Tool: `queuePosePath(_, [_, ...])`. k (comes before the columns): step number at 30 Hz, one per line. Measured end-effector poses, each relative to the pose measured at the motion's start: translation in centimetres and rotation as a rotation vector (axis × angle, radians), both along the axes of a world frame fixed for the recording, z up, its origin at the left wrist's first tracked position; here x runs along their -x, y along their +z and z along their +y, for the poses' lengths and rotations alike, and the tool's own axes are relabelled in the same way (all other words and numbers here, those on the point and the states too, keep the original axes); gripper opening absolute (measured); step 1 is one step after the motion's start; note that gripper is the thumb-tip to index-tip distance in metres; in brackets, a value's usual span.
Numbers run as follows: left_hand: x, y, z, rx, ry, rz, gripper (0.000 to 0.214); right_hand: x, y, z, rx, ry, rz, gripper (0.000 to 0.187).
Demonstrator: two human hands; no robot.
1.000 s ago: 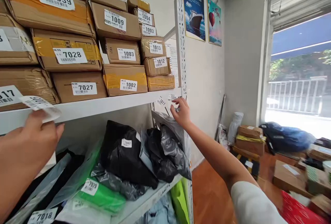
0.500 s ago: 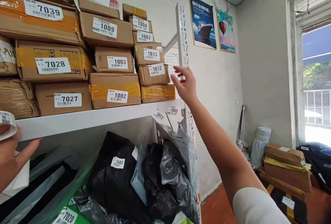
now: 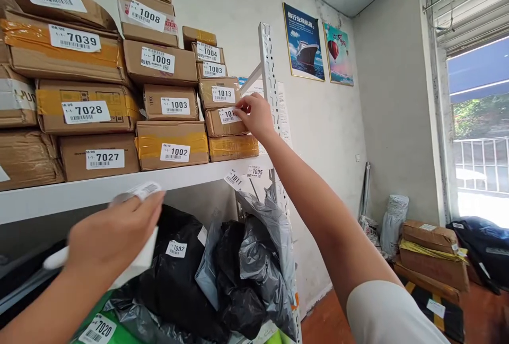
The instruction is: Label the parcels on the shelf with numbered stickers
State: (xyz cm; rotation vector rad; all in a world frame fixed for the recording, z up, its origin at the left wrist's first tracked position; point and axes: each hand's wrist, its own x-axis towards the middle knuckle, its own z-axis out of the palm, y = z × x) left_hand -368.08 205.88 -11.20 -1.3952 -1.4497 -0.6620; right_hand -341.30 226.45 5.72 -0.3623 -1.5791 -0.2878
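Observation:
My right hand (image 3: 256,116) reaches up to the upper shelf, and its fingers press on the white label of a small brown cardboard box (image 3: 218,123) in a stack below box 1013 (image 3: 218,92). My left hand (image 3: 113,235) is lower left, in front of the shelf edge. It is closed on a strip of white barcode labels (image 3: 139,191) and a white paper sheet (image 3: 137,262).
A white metal shelf (image 3: 119,187) carries stacked numbered cartons such as 7027 (image 3: 101,156) and 1002 (image 3: 173,145). Black and grey poly bags (image 3: 238,264) fill the level below. More parcels (image 3: 433,254) lie on the floor at right, under a window.
My right hand rose from the labels hanging under the shelf edge to the small box on the upper shelf. My left hand moved right, into the middle, with the labels.

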Motion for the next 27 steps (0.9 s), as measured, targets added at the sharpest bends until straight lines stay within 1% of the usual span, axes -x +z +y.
queuePosePath(2, [-3.1, 0.8, 2.0, 0.056, 0.116, 0.075, 0.041, 0.0, -0.1, 0.0, -0.022, 0.007, -0.002, 0.005])
queuePosePath(3, [-4.4, 1.3, 3.0, 0.096, 0.145, 0.104, 0.041, 0.0, -0.2, 0.0, -0.033, -0.004, -0.012, 0.006])
queuePosePath(6, [-7.2, 2.4, 5.2, 0.203, 0.15, 0.17, 0.045, 0.1, -0.9, -0.1, -0.099, -0.097, -0.046, 0.01])
queuePosePath(8, [-8.3, 2.7, 6.2, 0.223, 0.163, 0.224, 0.056, 0.2, -1.6, -0.1, -0.143, -0.159, -0.058, 0.01])
queuePosePath(10, [-8.7, 2.6, 6.7, 0.207, 0.186, 0.263, 0.063, 0.2, -2.4, 0.2, -0.171, -0.161, -0.052, 0.01])
queuePosePath(13, [-8.4, 2.0, 7.1, 0.198, 0.193, 0.301, 0.063, 0.1, -2.9, 0.8, -0.217, -0.043, -0.033, 0.01])
queuePosePath(16, [-7.9, 1.8, 7.0, 0.217, 0.176, 0.312, 0.06, -0.2, -2.7, 1.0, -0.224, 0.098, -0.051, 0.01])
queuePosePath(18, [-8.1, 2.4, 6.7, 0.196, 0.171, 0.291, 0.057, -0.4, -2.2, 0.9, -0.18, 0.135, -0.072, 0.01])
queuePosePath(20, [-8.8, 4.1, 6.4, 0.134, 0.168, 0.248, 0.053, -0.6, -1.8, 0.6, -0.131, 0.131, -0.096, 0.01])
queuePosePath(23, [-10.6, 8.1, 6.6, 0.041, 0.153, 0.176, 0.053, -0.9, -1.5, 0.2, -0.088, 0.125, -0.129, 0.008])
queuePosePath(25, [-11.8, 10.9, 7.1, 0.033, 0.133, 0.128, 0.059, -1.1, -1.5, 0.1, -0.071, 0.151, -0.149, 0.007])
queuePosePath(27, [-12.6, 12.9, 7.8, 0.051, 0.119, 0.085, 0.065, -1.4, -1.6, 0.0, -0.054, 0.195, -0.171, 0.006])
